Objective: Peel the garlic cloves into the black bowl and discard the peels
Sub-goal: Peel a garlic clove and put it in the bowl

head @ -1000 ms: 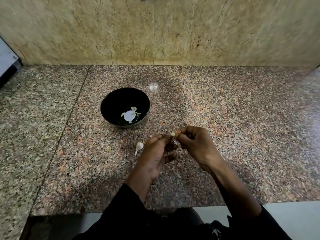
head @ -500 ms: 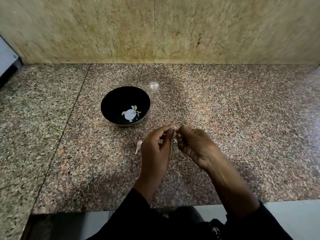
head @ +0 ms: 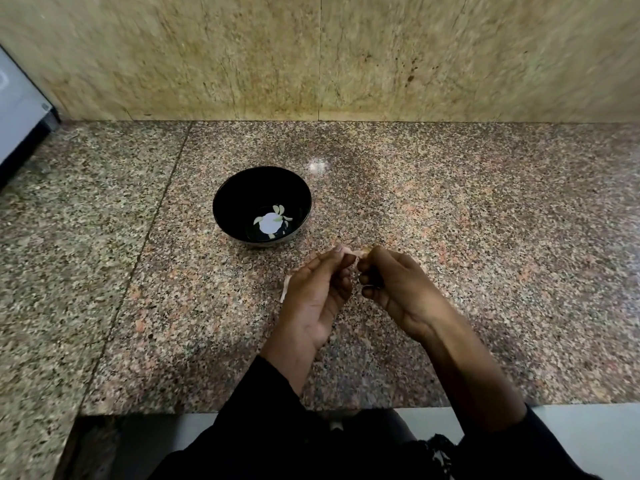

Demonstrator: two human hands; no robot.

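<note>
A black bowl (head: 221, 209) stands on the granite counter with several peeled garlic cloves (head: 278, 214) at its bottom around a bright light reflection. Just in front of it and to the right, my left hand (head: 317, 296) and my right hand (head: 394, 285) meet fingertip to fingertip and both pinch one small garlic clove (head: 360, 252) with pale skin. Most of that clove is hidden by my fingers. Another unpeeled clove (head: 284, 289) lies on the counter, mostly covered by my left hand.
The speckled granite counter (head: 485, 271) runs to a beige stone wall (head: 311, 57) at the back. A grey appliance edge (head: 17, 109) shows at the far left. The counter's front edge lies near my sleeves, with a white floor below.
Both hands have lifted slightly and shifted toward the bowl while working the clove between the fingertips. The loose clove on the counter is now mostly hidden behind my left hand.
</note>
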